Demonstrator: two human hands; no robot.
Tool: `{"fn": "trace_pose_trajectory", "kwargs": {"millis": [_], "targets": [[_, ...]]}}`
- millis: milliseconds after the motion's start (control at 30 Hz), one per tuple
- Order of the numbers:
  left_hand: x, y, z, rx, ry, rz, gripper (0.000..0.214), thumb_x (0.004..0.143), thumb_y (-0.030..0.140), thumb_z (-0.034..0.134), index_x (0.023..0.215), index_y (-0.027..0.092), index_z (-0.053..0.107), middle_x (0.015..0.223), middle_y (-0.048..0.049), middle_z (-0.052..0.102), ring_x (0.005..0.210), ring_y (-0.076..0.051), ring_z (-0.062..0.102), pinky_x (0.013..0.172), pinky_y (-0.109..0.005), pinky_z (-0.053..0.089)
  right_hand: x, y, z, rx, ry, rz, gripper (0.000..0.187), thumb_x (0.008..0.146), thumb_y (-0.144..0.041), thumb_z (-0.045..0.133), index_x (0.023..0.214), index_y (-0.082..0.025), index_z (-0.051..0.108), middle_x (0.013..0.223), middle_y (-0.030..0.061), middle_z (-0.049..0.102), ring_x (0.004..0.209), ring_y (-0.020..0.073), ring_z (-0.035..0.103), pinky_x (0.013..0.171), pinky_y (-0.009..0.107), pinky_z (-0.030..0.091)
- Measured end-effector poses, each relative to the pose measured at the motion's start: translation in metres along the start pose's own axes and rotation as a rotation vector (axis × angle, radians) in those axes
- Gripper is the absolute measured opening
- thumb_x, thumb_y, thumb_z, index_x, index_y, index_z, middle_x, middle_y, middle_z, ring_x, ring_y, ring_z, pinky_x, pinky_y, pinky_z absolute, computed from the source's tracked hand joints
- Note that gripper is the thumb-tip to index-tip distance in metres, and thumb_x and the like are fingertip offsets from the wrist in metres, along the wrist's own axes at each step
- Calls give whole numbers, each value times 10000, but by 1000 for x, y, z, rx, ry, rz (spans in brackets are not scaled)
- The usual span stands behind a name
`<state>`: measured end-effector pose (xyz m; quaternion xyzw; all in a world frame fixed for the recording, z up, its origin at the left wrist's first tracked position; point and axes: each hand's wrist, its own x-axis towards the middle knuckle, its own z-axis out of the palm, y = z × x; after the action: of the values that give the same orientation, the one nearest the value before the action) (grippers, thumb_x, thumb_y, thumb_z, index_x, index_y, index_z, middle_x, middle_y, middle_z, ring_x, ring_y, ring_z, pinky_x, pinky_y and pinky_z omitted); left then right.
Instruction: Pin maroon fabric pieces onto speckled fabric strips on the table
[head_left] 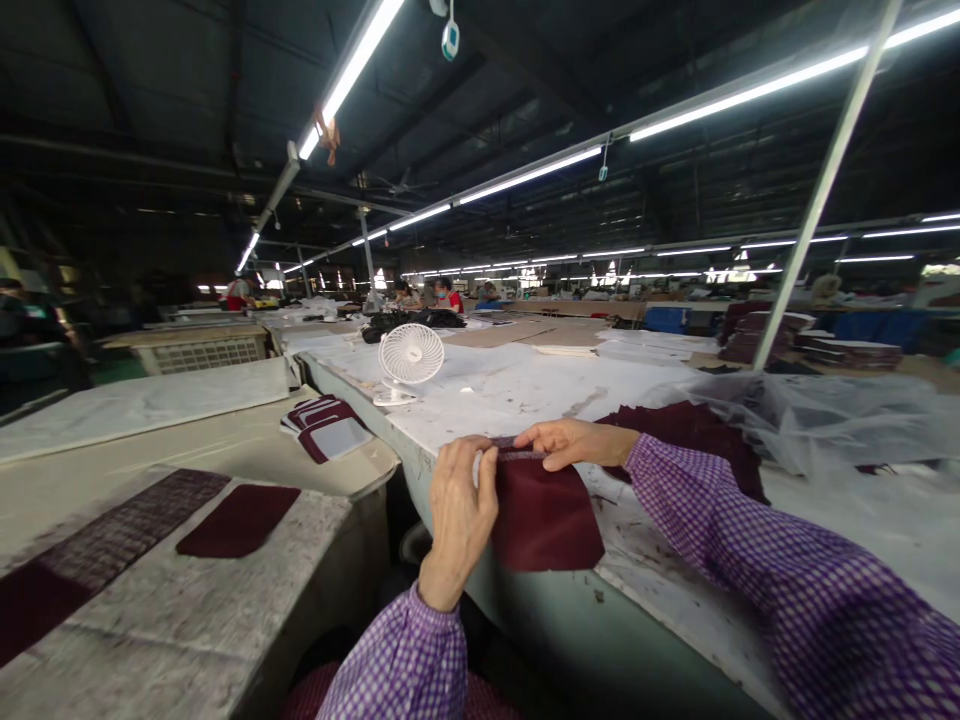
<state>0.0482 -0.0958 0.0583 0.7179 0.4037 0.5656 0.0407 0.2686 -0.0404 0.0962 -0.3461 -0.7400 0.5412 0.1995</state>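
A maroon fabric piece (pixel 546 515) with cut corners hangs partly over the near edge of the white-topped table. Its upper edge is folded into a narrow strip that shows a greyish, speckled underside. At the left end of that fold, my left hand (pixel 461 500) pinches the cloth between thumb and fingers. My right hand (pixel 570 442) holds the same fold further right, thumb in front and fingers behind. Both sleeves are purple checked cloth. Beyond my right wrist lies a heap of maroon fabric (pixel 694 440), partly under clear plastic sheeting (pixel 840 410).
A small white clip fan (pixel 411 355) stands on the white tabletop (pixel 510 385). On the lower left table are a stack of maroon-edged pieces (pixel 326 428), a single maroon piece (pixel 238 520) and a fabric strip (pixel 135 530). A slanted metal pole (pixel 825 190) rises at right. Several people work far back.
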Motion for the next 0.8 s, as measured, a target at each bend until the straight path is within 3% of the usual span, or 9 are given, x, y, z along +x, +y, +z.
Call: {"fn": "trace_pose_trajectory", "kwargs": {"millis": [67,167,300,467,600,800], "targets": [[7,-6,-4,20,-17,-89,295,929,313,336,964,171,592,919,-72,659,856,-194,595,805,-330,443,1,0,1,-29,2,8,574,691,-286,721,1199,-136,499,837,8,586,734,111,556,708,267,424],[14,-12,0,102,-146,-160,304,931,300,318,954,172,593,910,-73,666,839,-202,604,786,-332,448,8,11,0,-151,47,60,530,677,-263,718,1152,-129,524,792,-5,579,668,100,534,624,245,403],[19,-12,23,232,-386,-113,214,852,264,484,1020,166,574,965,-93,654,986,-241,561,860,-346,426,16,28,-1,-195,58,60,496,656,-239,704,1106,-123,530,783,-7,581,658,102,531,603,242,395],[23,-18,55,110,-619,-170,366,766,206,595,1123,160,530,1018,-81,636,944,-201,579,823,-290,446,17,32,-1,-231,91,-6,373,633,-195,671,982,-128,559,786,-3,586,710,115,547,671,262,422],[19,-28,67,124,-636,-161,313,781,116,549,1082,183,599,1000,-54,643,972,-183,575,877,-281,429,10,37,-13,-307,138,91,394,622,-179,625,1005,-117,559,758,3,599,645,116,547,592,251,423],[11,-33,73,92,-551,-81,229,815,142,526,968,203,685,959,-43,643,940,-180,579,858,-290,444,-2,40,-32,-486,225,151,291,668,-198,575,942,-114,624,761,39,655,652,136,589,586,247,451]]}}
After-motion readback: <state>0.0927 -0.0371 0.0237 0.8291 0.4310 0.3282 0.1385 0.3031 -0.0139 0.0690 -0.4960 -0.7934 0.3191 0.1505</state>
